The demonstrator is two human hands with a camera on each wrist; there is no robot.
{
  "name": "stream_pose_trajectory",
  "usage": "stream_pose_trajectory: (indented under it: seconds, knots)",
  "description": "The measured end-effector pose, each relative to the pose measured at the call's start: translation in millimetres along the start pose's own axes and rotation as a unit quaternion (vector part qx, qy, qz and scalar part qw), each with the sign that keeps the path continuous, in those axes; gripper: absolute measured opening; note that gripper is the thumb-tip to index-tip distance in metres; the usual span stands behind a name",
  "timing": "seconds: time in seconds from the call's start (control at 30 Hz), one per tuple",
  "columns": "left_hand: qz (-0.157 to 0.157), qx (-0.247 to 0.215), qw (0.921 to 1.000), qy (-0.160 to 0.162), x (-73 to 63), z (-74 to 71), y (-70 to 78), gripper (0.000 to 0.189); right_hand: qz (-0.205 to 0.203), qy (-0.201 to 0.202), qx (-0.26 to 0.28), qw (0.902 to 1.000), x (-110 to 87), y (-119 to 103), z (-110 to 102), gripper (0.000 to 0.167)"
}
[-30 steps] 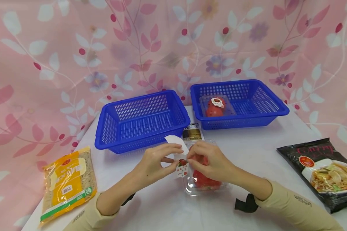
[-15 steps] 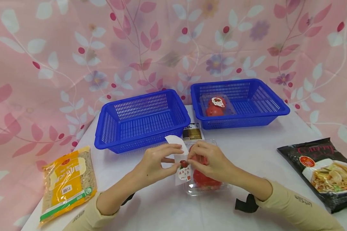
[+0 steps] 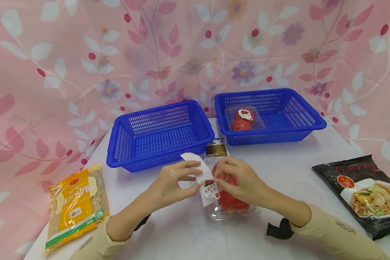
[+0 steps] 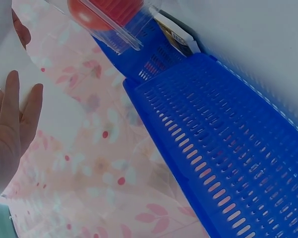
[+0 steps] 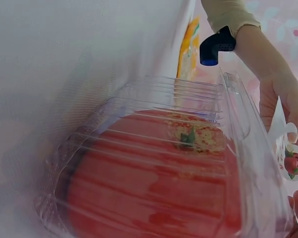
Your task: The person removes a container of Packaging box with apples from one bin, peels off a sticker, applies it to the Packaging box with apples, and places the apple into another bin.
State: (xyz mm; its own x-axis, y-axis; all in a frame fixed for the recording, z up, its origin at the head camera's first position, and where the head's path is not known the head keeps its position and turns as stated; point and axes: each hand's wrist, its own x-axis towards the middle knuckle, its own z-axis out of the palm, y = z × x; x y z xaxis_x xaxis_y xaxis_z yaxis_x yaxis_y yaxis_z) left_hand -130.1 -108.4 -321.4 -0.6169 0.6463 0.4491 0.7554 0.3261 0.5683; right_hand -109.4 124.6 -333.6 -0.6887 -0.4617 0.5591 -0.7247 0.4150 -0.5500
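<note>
My left hand [image 3: 173, 182] holds a white paper strip [image 3: 191, 158] between its thumb and fingers. On the strip, a white sticker [image 3: 211, 191] printed with a red fruit and red characters lies tilted. Thumb and fingertips of my right hand [image 3: 238, 180] pinch the sticker's upper right edge. How much of the sticker has lifted off the paper I cannot tell. Below the hands sits a clear plastic box [image 3: 219, 215] with red fruit [image 3: 232, 202] inside, partly covered by my right hand. In the right wrist view the closed box [image 5: 139, 104] fills the foreground.
Behind stand two blue baskets, the left one [image 3: 164, 160] and the right one [image 3: 266, 138], which holds another labelled fruit box [image 3: 243, 122]. A dark and gold packet [image 3: 217, 148] lies between. A yellow grain bag [image 3: 78, 206] lies left, a black noodle packet [image 3: 364, 195] right.
The strip and its sticker have tilted and shifted slightly right at the lower end. More of the strip showed below the sticker half a second ago than before. Both hands stay nearly in place.
</note>
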Motion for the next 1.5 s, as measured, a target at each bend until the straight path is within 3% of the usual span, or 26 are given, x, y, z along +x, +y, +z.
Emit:
stream_pose_trajectory:
  seconds: [0.47, 0.87, 1.23, 1.5]
  knots:
    - [-0.009, 0.002, 1.0000, -0.001, -4.6, 1.1, -5.8, 0.024, 0.002, 0.010, 0.001, 1.0000, -2.7, 0, -5, 0.019]
    - [-0.043, -0.010, 0.9990, 0.001, -9.0, 0.2, -7.3, 0.024, 0.011, 0.017, 0.001, 0.9998, -3.3, -1, -9, 0.020]
    - [-0.054, -0.014, 0.9984, -0.007, -13.6, -0.3, -13.5, 0.024, 0.022, 0.023, -0.008, 0.9995, -2.0, 1, -13, 0.020]
    - [-0.085, -0.009, 0.9962, -0.014, -16.7, -3.0, -19.5, 0.021, 0.027, 0.017, -0.007, 0.9995, -2.5, 4, -15, 0.008]
